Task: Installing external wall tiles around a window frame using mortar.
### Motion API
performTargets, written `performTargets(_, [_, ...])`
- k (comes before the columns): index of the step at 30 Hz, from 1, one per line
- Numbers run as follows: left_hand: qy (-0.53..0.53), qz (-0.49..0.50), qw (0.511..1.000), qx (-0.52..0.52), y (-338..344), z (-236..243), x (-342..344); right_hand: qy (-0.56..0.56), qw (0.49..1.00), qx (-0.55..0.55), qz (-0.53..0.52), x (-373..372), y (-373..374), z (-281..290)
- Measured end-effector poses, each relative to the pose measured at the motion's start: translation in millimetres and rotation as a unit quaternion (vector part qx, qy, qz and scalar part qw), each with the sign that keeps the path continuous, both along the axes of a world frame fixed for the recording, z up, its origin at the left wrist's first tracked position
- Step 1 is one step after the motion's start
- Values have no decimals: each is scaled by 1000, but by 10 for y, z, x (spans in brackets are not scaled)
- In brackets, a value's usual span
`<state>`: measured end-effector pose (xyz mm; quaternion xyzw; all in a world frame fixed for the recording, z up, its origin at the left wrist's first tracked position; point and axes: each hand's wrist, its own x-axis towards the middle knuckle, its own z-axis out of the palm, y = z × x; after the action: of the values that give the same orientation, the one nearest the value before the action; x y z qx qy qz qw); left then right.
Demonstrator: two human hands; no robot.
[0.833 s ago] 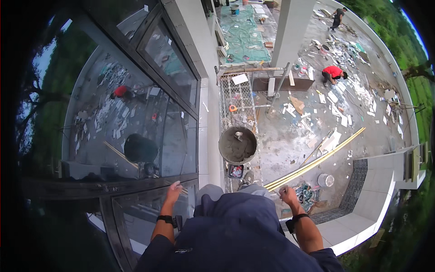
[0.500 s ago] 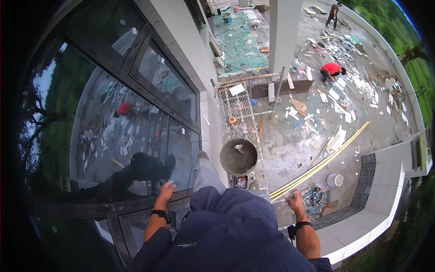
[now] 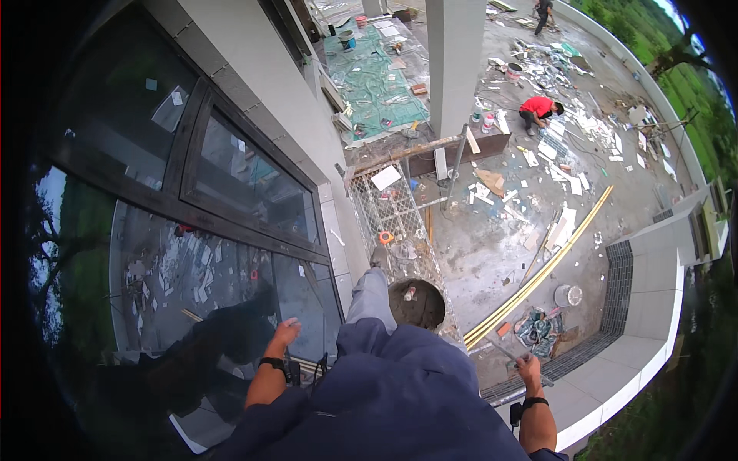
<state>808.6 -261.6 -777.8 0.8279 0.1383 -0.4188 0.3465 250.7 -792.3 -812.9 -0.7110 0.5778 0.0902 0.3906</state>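
My left hand (image 3: 287, 332) is raised beside the dark window (image 3: 296, 288), its fingers loosely bent and apart with nothing seen in them. Whether a fingertip meets the glass is hard to tell. On the other side, my right hand (image 3: 529, 367) has its fingers curled round a thin grey metal bar (image 3: 503, 349). Below me lies a narrow mesh platform (image 3: 392, 203). A round bucket of grey mortar (image 3: 417, 307) stands on it near my leg, partly covered by my clothes. Further along it lie an orange tape measure (image 3: 386, 237) and a white tile piece (image 3: 385, 177).
Long yellow poles (image 3: 542, 269) lie on the floor at the right, near a white bucket (image 3: 568, 296). A person in red (image 3: 540, 109) crouches among scattered tile scraps; another person (image 3: 543, 15) stands farther back. A low wall (image 3: 657, 288) edges the right side.
I have stepped forward along the platform, and the mortar bucket now sits closer to my body. My right hand has moved right and nearer, onto the bar. My left hand stays by the window.
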Motion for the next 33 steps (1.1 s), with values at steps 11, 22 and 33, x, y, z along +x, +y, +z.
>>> performTargets(11, [-26, -145, 976, -161, -1567, -634, 2785, 69, 994, -3, 82, 3468, -719, 1275])
performTargets(22, [46, -70, 992, -96, -1669, -957, 4008, 84, 993, -54, -70, 3429, -593, 1739])
performTargets(33, [-27, -347, 937, 39, -2780, -931, 5052, 14, 997, 67, -47, 4725, -420, 647])
